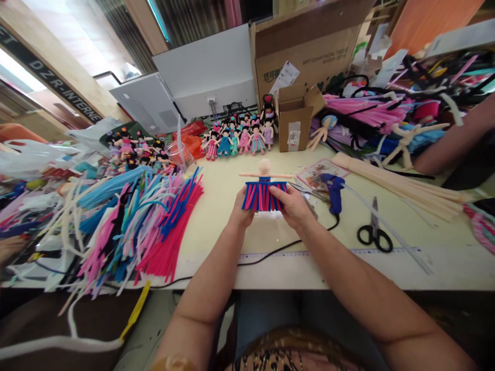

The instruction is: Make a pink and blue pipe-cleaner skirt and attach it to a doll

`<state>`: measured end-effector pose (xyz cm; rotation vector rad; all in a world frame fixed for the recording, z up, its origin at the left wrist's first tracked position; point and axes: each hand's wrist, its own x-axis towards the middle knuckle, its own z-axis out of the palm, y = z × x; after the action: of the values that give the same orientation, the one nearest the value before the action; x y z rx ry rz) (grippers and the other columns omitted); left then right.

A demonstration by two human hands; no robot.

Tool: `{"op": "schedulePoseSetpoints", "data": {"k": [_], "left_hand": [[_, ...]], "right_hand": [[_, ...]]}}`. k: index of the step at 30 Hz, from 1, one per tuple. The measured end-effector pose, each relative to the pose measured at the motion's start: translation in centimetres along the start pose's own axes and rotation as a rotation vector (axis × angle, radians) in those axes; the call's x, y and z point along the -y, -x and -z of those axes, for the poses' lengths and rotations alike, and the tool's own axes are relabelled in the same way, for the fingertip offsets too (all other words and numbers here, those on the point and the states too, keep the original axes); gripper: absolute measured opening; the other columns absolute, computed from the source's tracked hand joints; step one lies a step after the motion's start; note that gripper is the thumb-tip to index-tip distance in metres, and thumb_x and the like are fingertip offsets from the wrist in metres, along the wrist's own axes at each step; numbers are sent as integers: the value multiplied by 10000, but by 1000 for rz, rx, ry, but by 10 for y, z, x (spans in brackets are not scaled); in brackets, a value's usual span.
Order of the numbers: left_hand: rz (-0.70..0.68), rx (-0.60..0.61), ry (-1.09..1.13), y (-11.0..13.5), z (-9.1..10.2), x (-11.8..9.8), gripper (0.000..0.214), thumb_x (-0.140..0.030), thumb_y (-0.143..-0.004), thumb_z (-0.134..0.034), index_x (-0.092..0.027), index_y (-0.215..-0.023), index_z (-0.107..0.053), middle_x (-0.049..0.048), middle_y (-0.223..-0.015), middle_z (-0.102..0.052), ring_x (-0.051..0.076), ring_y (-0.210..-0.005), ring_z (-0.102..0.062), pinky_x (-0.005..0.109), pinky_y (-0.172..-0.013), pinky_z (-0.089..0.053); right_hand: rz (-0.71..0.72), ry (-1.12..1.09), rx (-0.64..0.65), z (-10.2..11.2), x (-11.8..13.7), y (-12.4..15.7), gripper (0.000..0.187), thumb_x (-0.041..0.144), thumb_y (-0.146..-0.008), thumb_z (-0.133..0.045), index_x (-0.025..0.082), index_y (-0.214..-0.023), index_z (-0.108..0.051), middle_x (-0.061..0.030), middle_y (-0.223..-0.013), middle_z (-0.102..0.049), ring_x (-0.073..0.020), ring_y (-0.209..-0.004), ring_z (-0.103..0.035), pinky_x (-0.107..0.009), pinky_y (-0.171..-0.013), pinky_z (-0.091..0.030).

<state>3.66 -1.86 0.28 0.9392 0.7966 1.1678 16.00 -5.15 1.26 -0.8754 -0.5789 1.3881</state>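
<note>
Between my two hands is a pipe-cleaner doll with a pale round head, arms stretched straight out and a skirt of blue and pink stripes. My left hand grips the skirt's left side, its fingers mostly behind it. On the other side my right hand pinches the skirt, thumb on the front. Close by on the right lies a blue glue gun, its black cord running across the table below my hands. Metal tools lie partly behind my right hand.
Bundles of coloured pipe cleaners cover the left side. Finished dolls stand at the back beside a small cardboard box. Black-handled scissors, a glue stick and beige pipe cleaners lie right. A ruler strip runs near the front edge.
</note>
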Motion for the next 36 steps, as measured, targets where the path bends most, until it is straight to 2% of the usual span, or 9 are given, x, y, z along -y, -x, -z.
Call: {"op": "schedulePoseSetpoints", "data": {"k": [4,10,16,21,25,27,29,32,36], "left_hand": [[-79,43,-54,0,-3,-2,313,-347,-601,-785,-172,-831,-666,-27,-572,-598,115,-506,-537,234,-515,-410],[-65,15,-53,1,-6,-4,221,-318,-627,-748,-167,-757,-651,-24,-564,-592,121,-507,-533,237,-514,-408],[-72,-6,-60,0,-5,-4,237,-310,-631,-738,-166,-804,-661,-9,-673,-659,136,-583,-582,241,-553,-431],[-28,44,-63,1,-3,-9,254,-268,-579,-776,-152,-774,-663,-2,-639,-653,124,-509,-563,251,-531,-432],[34,32,-16,-2,-1,-12,148,-271,-694,-656,-141,-764,-667,15,-649,-657,145,-574,-605,260,-571,-469],[73,15,23,-5,1,-12,161,-268,-743,-568,-138,-712,-658,24,-649,-657,157,-615,-623,266,-598,-489],[126,54,54,-7,2,-14,201,-274,-758,-525,-133,-707,-658,38,-668,-667,179,-658,-641,282,-620,-502],[178,178,61,-6,6,-16,234,-320,-760,-554,-122,-787,-677,66,-753,-700,219,-721,-662,306,-626,-505],[172,233,32,-3,11,-14,421,-512,-736,-639,-124,-893,-683,94,-819,-719,245,-770,-673,312,-629,-494]], "right_hand": [[-3,-1,-6,1,-1,-1,387,386,-534,-843,184,-810,-663,-4,-732,-714,-177,-718,-676,-302,-737,-529],[23,25,-11,3,-4,-3,367,397,-560,-824,195,-821,-664,-4,-753,-717,-183,-742,-676,-321,-758,-530],[45,29,-21,4,-6,-4,362,376,-555,-830,187,-822,-677,-6,-783,-723,-166,-722,-664,-310,-750,-519],[80,80,-58,6,-4,-5,324,387,-559,-813,198,-780,-669,10,-745,-708,-154,-676,-644,-290,-688,-511],[92,103,-57,7,-3,-4,315,384,-567,-809,193,-772,-667,9,-728,-699,-147,-654,-634,-283,-665,-501],[95,114,-56,8,-2,-5,316,384,-568,-811,191,-773,-667,8,-724,-696,-147,-648,-632,-286,-668,-500],[101,114,-48,9,-2,-5,311,378,-573,-810,193,-779,-671,7,-733,-698,-147,-651,-633,-290,-679,-502],[109,113,-40,12,-2,-7,302,370,-579,-807,195,-789,-679,5,-751,-704,-145,-656,-632,-287,-678,-502],[107,150,-57,13,-1,-7,306,367,-570,-808,192,-784,-678,11,-737,-698,-143,-641,-623,-281,-650,-495]]}}
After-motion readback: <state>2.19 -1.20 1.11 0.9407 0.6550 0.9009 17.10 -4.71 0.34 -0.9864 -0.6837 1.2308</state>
